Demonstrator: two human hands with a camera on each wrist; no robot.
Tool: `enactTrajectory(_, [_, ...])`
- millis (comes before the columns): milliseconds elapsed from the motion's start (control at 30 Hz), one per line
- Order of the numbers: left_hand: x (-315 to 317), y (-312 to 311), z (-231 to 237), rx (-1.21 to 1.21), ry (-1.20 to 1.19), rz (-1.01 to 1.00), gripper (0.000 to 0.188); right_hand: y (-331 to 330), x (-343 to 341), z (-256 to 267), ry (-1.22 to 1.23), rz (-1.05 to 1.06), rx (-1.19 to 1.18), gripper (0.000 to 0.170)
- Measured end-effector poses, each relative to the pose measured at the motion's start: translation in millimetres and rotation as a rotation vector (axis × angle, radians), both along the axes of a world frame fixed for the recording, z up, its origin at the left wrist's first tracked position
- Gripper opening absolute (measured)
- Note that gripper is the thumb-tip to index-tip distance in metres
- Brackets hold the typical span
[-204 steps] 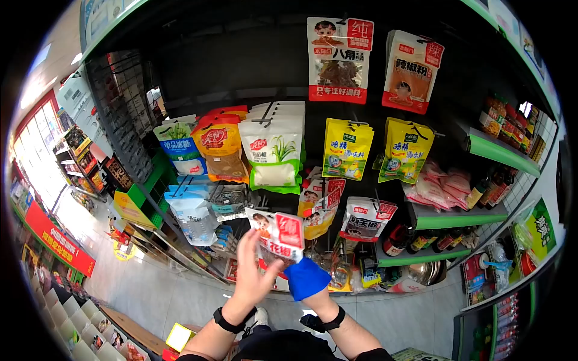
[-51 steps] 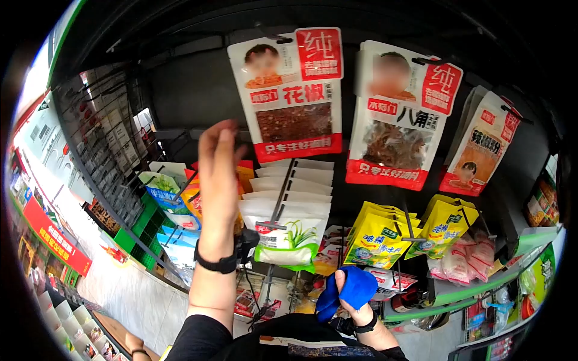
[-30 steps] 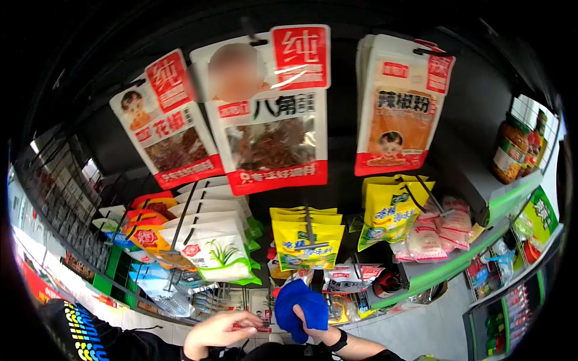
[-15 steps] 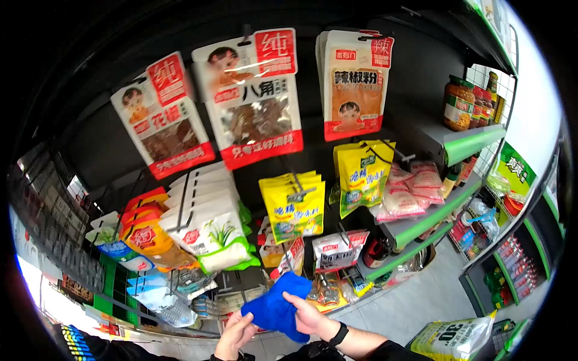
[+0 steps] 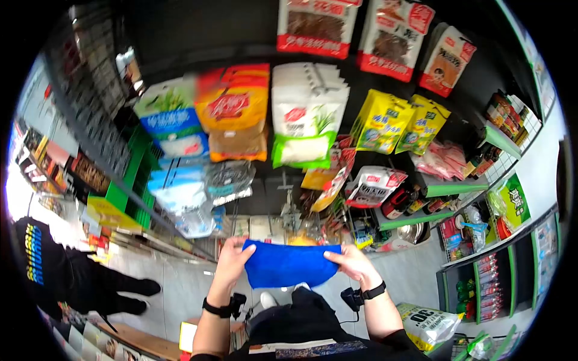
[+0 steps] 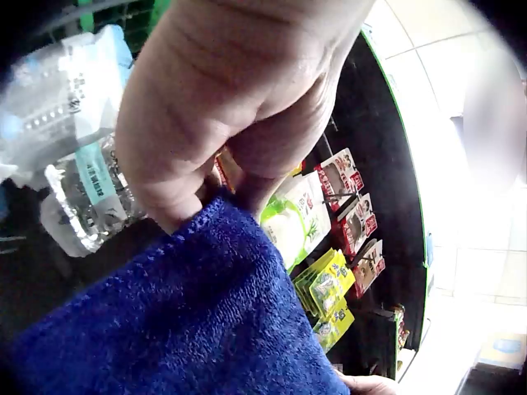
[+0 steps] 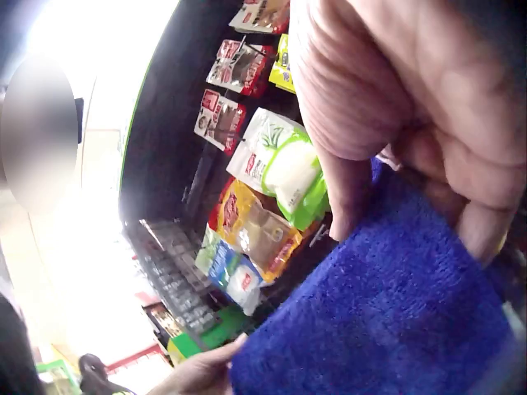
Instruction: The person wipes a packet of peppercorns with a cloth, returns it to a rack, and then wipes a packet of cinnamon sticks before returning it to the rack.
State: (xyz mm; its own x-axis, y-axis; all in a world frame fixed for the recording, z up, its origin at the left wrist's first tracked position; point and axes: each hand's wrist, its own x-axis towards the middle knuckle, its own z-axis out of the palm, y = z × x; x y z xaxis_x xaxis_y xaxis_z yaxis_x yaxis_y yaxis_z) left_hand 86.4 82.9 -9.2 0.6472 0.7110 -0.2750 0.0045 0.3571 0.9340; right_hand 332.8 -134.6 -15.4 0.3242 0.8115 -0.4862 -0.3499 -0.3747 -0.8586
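On my screen, the left hand (image 5: 232, 259) and right hand (image 5: 354, 263) pinch the blue cloth (image 5: 290, 266) by its corners. It's spread; what's left, I can't tell.

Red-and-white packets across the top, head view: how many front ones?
3: left packet above the white pouches, middle packet just right of it, right packet at the row's end. More may be hidden behind.

Hanging yellow packets (image 5: 379, 123), pink bags (image 5: 442, 160) on a shelf (image 5: 456, 189)
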Motion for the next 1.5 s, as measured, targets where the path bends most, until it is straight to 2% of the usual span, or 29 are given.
enactTrajectory(33, [-3.5,-5.1,14.0,0.060,0.089,0.003,0.039,1.1,-6.4,1.5,-0.004,-0.040,0.030,0.024])
enactTrajectory(67, [-7.3,-5.5,-1.0,0.066,-0.041,0.016,0.048,3.9,-18.1,23.2,-0.019,-0.090,0.026,0.019])
enactTrajectory(100, [-9.6,-8.5,8.1,0.038,-0.074,0.020,0.054,2.7,-16.2,21.9,-0.067,-0.049,0.024,0.029])
enactTrajectory(167, [-20.0,-5.7,3.7,0.042,-0.103,-0.130,0.056,-0.4,-29.4,21.5,-0.114,-0.279,0.115,0.048])
enactTrajectory(200, [-23.9,-5.6,4.9,0.088,-0.092,-0.134,0.054,-1.1,-31.1,33.2,-0.137,-0.226,0.119,0.063])
enactTrajectory(333, [-33.6,-6.5,26.2,0.184,0.035,-0.152,0.039,-5.8,-22.4,40.4,-0.292,-0.098,0.152,0.024])
enactTrajectory(433, [-29.9,-14.6,43.0,0.337,0.132,-0.067,0.029,-7.4,-13.7,46.8,-0.318,-0.105,0.127,0.017])
enactTrajectory(533, [-19.3,-35.7,67.4,0.714,0.391,0.016,0.019,-15.3,-5.1,52.6,-0.688,-0.111,0.104,0.017])
enactTrajectory(567, [-17.6,-41.8,71.7,0.781,0.364,0.047,0.017,-21.5,-1.4,61.1,-0.756,-0.098,0.059,0.017])
enactTrajectory(633, [-16.6,-60.4,109.9,0.730,0.386,0.029,0.013,-36.4,6.0,85.2,-1.106,-0.071,0.266,0.017])
enactTrajectory(667, [-18.2,-62.4,127.9,0.879,0.337,-0.022,0.011,-42.3,12.4,95.1,-1.153,-0.066,0.318,0.017])
enactTrajectory(700, [-20.9,-63.0,144.8,1.024,0.286,-0.075,0.010,-45.3,19.7,102.1,-0.975,-0.067,0.416,0.017])
enactTrajectory(767, [-8.0,-55.5,173.0,0.866,0.098,-0.082,0.020,-36.6,24.9,131.1,-0.568,-0.069,0.579,0.029])
enactTrajectory(833, [21.8,-47.1,178.3,0.424,-0.100,-0.107,0.040,-24.6,43.4,126.4,0.089,0.013,0.735,0.042])
enactTrajectory(867, [25.5,-49.5,158.0,0.104,-0.233,-0.180,0.049,-14.4,61.4,102.6,0.448,0.224,0.757,0.047])
enactTrajectory(900, [29.7,-48.7,126.5,-0.220,-0.364,-0.248,0.058,-8.2,60.6,62.3,0.518,0.086,0.637,0.047])
enactTrajectory(933, [26.4,-75.6,102.5,-0.391,-0.257,-0.073,0.063,-17.2,50.5,21.0,0.772,0.019,0.559,0.047])
enactTrajectory(967, [23.9,-100.9,74.2,-0.333,-0.229,-0.043,0.065,-32.5,34.0,-1.4,0.754,-0.007,0.290,0.045])
enactTrajectory(1033, [12.2,-124.9,-2.0,-0.466,-0.430,-0.314,0.055,-57.0,-1.8,-59.6,0.726,0.085,0.334,0.045])
enactTrajectory(1067, [4.5,-135.9,-13.8,-0.428,-0.157,-0.171,0.043,-72.6,-5.7,-117.5,0.794,0.186,0.307,0.044])
enactTrajectory(1167, [-1.9,-143.7,-41.0,-0.693,-0.134,-0.070,0.032,-98.8,-16.4,-148.0,1.211,0.210,0.357,0.045])
enactTrajectory(1200, [-1.0,-142.5,-50.2,-0.773,-0.182,-0.056,0.031,-104.4,-25.1,-132.2,1.174,0.007,0.316,0.048])
enactTrajectory(1267, [-3.0,-145.1,-69.3,-0.936,-0.274,-0.034,0.030,-107.6,-45.0,-152.1,0.439,0.125,0.347,0.051])
enactTrajectory(1300, [-0.9,-147.1,-81.7,-0.924,-0.245,-0.016,0.029,-107.4,-55.6,-162.2,0.887,-0.075,0.335,0.053])
enactTrajectory(1333, [1.8,-152.0,-96.9,-0.917,-0.215,0.002,0.029,-106.0,-68.2,-165.2,0.693,-0.043,0.301,0.051])
enactTrajectory(1367, [0.7,-156.7,-114.5,-0.913,-0.184,0.018,0.028,-108.1,-68.1,-164.5,-0.084,0.315,0.315,0.042])
enactTrajectory(1400, [-2.8,-157.9,-139.5,-0.894,-0.169,0.048,0.027,-109.7,-68.1,-162.8,-0.914,0.504,0.277,0.034])
enactTrajectory(1433, [-3.0,-155.2,-147.5,-0.932,-0.166,0.051,0.027,-97.3,-65.4,-136.6,-0.988,0.411,0.308,0.020])
enactTrajectory(1500, [-2.7,-149.1,-158.9,-1.007,-0.164,0.057,0.027,-90.9,-59.5,-146.7,-1.097,0.523,0.322,0.021])
